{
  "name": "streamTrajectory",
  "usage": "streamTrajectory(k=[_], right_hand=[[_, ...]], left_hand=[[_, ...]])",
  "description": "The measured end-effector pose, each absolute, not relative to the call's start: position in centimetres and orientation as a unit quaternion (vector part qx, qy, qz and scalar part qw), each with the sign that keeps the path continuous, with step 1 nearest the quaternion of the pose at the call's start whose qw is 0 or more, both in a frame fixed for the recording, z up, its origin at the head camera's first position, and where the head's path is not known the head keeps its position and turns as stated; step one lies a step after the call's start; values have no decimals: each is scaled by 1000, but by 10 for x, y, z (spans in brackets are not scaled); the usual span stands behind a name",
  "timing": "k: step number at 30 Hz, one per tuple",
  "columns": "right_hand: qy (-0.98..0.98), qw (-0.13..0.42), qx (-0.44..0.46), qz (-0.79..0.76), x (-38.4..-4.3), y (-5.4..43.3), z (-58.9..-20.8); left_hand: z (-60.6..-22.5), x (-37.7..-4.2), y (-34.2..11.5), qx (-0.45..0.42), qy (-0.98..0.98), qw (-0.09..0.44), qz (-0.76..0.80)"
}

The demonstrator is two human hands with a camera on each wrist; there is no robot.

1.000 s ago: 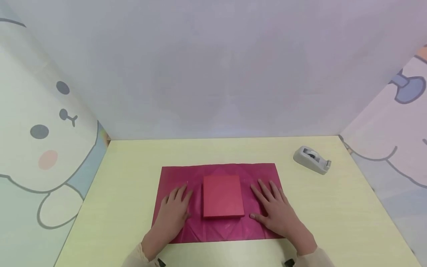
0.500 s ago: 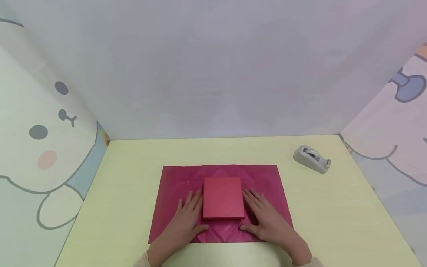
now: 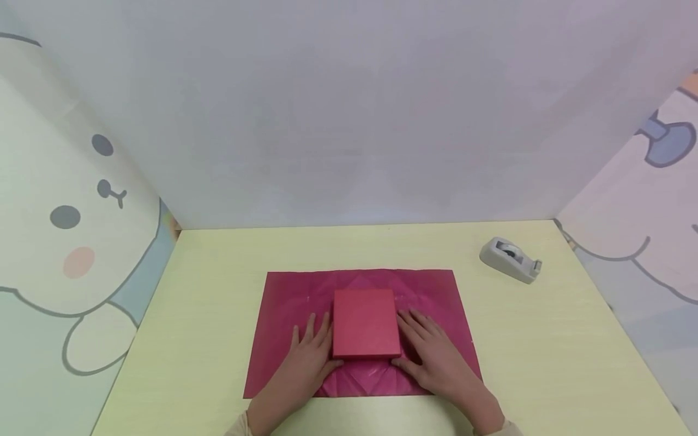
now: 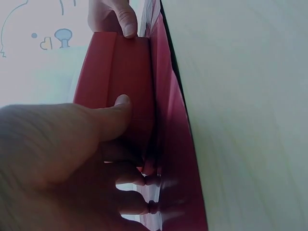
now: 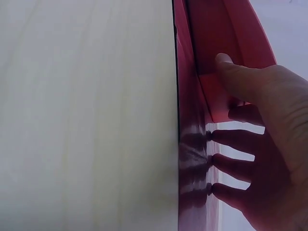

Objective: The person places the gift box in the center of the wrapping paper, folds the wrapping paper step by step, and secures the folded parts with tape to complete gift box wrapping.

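A flat red box [image 3: 366, 322] lies on a creased magenta sheet of paper [image 3: 289, 290] in the head view. My left hand [image 3: 300, 369] holds the box at its near left corner. In the left wrist view its thumb [image 4: 120, 113] lies against the near face, while other fingertips rest on the sheet. At the near right corner, my right hand [image 3: 436, 360] grips the box likewise, its thumb [image 5: 228, 67] on the near face in the right wrist view. Its lower fingers [image 5: 236, 168] are spread and touch the sheet.
A grey tape dispenser [image 3: 509, 260] stands on the pale yellow table [image 3: 218, 266] at the far right. A plain wall [image 3: 365, 121] rises behind the table, and side panels with cartoon drawings [image 3: 98, 181] flank it.
Both hands have moved inward from flat on the sheet to the box's sides. Over the last half second, the thumbs have come up to its near face. The box stays nearly in place.
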State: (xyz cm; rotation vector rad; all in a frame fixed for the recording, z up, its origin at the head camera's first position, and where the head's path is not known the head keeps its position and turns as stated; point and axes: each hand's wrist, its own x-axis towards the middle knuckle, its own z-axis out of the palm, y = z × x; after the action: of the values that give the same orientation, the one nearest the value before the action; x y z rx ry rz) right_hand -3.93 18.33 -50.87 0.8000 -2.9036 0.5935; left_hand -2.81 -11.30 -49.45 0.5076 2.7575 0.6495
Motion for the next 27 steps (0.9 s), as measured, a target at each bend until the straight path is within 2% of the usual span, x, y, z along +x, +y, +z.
streamTrajectory(k=[9,18,22,27], right_hand=[[-948,11,249,200,-39,184,-508],[-946,15,253,201,-38,185,-509],[-950,15,240,199,-35,190,-509],[-958,40,215,187,-34,201,-507]], left_hand=[[-490,-28,-111,174,950,130,222],[-475,-35,-128,205,950,117,204],[-461,-41,-135,190,961,59,191],[-455,-45,-128,208,967,-68,132]])
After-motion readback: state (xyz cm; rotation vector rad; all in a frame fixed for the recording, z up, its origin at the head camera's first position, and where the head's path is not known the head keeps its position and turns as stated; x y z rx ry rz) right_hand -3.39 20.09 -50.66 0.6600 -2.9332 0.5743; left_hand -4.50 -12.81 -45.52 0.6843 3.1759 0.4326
